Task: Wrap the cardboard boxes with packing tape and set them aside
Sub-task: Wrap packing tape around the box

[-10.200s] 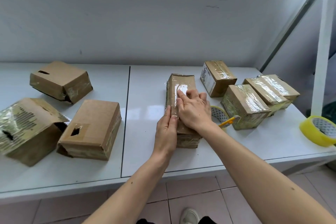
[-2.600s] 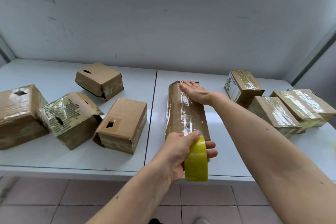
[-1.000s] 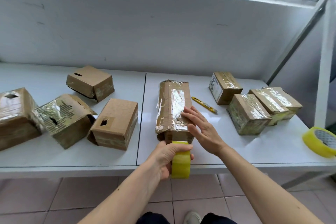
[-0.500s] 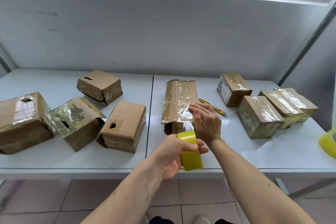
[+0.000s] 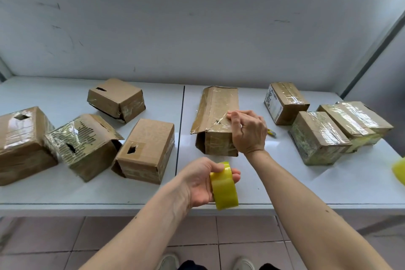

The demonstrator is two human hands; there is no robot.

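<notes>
Two white panels form the bench (image 5: pixel 219 195), joined at a dark seam running from the front edge to the back edge near the middle; a scuffed grey-white wall (image 5: pixel 197 35) rises from the back edge, and reddish floor tiles (image 5: pixel 241 232) lie below the front edge. The left hand (image 5: pixel 201 182) hangs over the front edge, fingers and thumb curled around a yellow tape roll (image 5: pixel 224 190), clamped on it. The right hand (image 5: pixel 248 131) rests on the near right corner of the long box (image 5: pixel 215 114), fingers bent and pressing the top face; whether they pinch any tape cannot be told. The long box lies just right of the seam, its length running toward the back edge, its top covered in glossy clear tape, with a loose flap hanging open at its near left corner. Four boxes sit on the left panel: a large taped box (image 5: pixel 22 142) at the left edge, a crumpled film-covered box (image 5: pixel 81 144) beside it, a plain box with a torn hole (image 5: pixel 144 149) near the seam, and a tilted box (image 5: pixel 116 98) toward the back. Three taped boxes stand toward the right edge: one labelled (image 5: pixel 285 101), one square (image 5: pixel 317 136) and one long (image 5: pixel 355 123). A yellow tool tip (image 5: pixel 271 132) shows just behind the right hand. A second yellow roll (image 5: pixel 399 170) is cut off at the right edge.
</notes>
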